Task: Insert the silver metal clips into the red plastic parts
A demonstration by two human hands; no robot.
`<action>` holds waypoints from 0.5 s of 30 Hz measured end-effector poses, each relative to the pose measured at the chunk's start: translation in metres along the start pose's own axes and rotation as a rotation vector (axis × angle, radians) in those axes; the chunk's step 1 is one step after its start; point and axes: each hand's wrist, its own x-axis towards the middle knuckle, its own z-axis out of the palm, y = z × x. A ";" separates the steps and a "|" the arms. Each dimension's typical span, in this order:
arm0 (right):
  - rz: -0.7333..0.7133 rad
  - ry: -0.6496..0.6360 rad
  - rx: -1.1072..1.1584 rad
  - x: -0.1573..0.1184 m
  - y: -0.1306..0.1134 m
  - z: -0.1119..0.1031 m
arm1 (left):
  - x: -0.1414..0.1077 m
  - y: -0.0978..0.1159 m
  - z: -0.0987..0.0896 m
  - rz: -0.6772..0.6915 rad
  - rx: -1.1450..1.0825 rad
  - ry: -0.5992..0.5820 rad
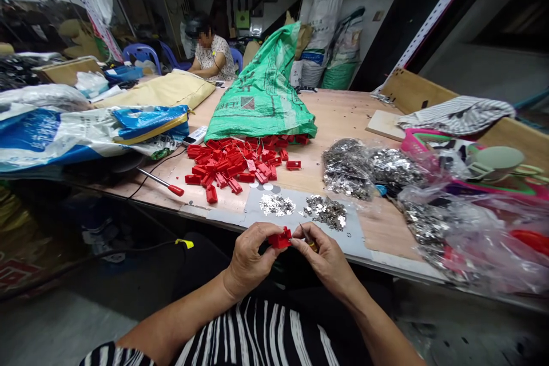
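Note:
My left hand (253, 254) grips a small red plastic housing (281, 238) between thumb and fingers, just off the table's front edge. Close at its right side, my right hand (319, 249) is closed around a slim pointed tool (307, 235) with a yellow band on its handle; its exact kind is hard to make out. The right thumb and fingertip are at the housing's edge, and whether they also pinch a small part is hidden. Just beyond the hands, a pile of shiny metal pieces (277, 204) and a darker pile of metal pieces (326, 211) lie on a grey sheet (251, 209).
Many red housings (231, 163) spill from a green woven sack (261, 97). Plastic bags of metal pieces (349, 166) and a pink basket (414, 146) stand at right. A red-tipped lever (174, 189) juts out at left. Across the table sits another person (217, 57).

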 end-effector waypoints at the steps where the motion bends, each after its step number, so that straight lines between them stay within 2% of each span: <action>1: 0.000 -0.001 0.008 0.001 0.001 0.001 | 0.000 0.000 0.000 0.001 -0.005 0.004; 4: 0.026 -0.028 0.125 0.003 0.001 0.002 | 0.001 0.001 0.000 -0.006 -0.017 0.010; 9: 0.226 -0.212 0.461 0.005 -0.004 -0.002 | 0.001 0.005 0.000 -0.010 -0.020 -0.006; 15: 0.271 -0.282 0.545 0.007 -0.002 -0.005 | 0.001 0.005 0.003 0.047 -0.020 -0.064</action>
